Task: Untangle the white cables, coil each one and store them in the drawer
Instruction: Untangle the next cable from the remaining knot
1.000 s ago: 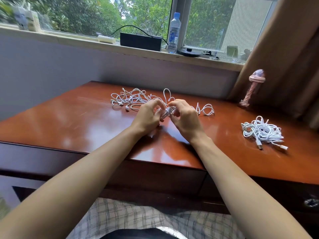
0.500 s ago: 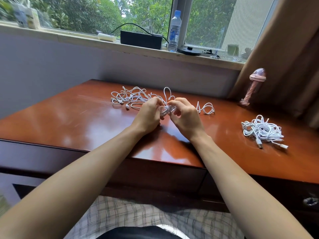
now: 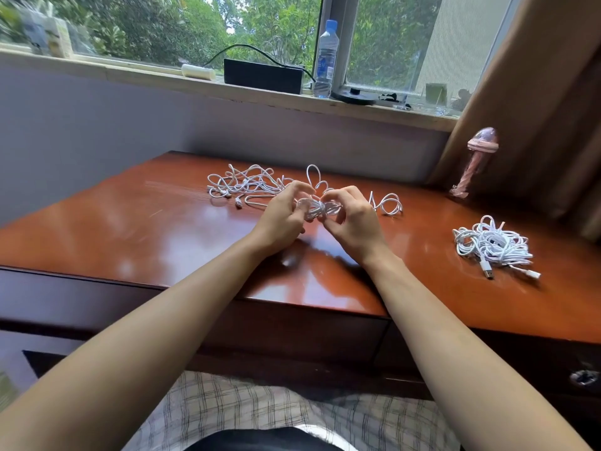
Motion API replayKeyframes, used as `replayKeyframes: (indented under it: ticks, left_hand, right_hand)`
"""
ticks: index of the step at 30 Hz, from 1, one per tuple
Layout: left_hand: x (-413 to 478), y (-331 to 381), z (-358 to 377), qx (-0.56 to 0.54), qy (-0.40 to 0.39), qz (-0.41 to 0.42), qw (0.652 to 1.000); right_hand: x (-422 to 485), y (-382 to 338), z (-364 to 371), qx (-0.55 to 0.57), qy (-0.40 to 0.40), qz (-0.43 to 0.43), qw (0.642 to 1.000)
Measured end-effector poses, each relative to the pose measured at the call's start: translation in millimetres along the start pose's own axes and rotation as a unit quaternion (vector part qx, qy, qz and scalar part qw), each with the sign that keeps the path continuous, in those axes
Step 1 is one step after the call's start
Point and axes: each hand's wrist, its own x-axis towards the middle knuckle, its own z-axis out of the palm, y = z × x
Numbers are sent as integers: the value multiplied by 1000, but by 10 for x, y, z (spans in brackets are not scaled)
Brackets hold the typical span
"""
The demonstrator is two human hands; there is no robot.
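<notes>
My left hand (image 3: 282, 219) and my right hand (image 3: 353, 221) meet above the middle of the wooden desk (image 3: 130, 236), both gripping a small bundle of white cable (image 3: 317, 208) between their fingertips. Its loose loops trail to the right (image 3: 388, 205) and rise behind the hands. A tangle of white cables (image 3: 242, 187) lies on the desk behind and left of my left hand. A separate heap of white cables (image 3: 492, 244) with USB plugs rests at the right. The drawer front (image 3: 292, 330) below the desk edge is closed.
A pink handheld fan (image 3: 471, 164) stands at the back right by the brown curtain. On the window sill sit a water bottle (image 3: 326, 60), a black box (image 3: 263, 74) and small items. A metal drawer knob (image 3: 583, 376) shows at lower right.
My hands have stayed in the same spot, working the cable bundle between the fingers; the loops near the fingertips have shifted slightly. The other cable piles have not moved.
</notes>
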Motion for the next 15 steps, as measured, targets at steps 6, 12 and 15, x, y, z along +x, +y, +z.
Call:
replayKeyframes:
  ticks: [6, 12, 15]
  left_hand:
    - [14, -33, 35, -16, -60, -12, 998]
    - [66, 3, 87, -14, -41, -5, 999]
    - [112, 46, 139, -2, -46, 15, 999]
  right_hand:
    - [-18, 23, -99, -19, 4, 26, 999]
    - [28, 80, -205, -33, 2, 39, 999]
    - [33, 120, -336, -47, -8, 37, 998]
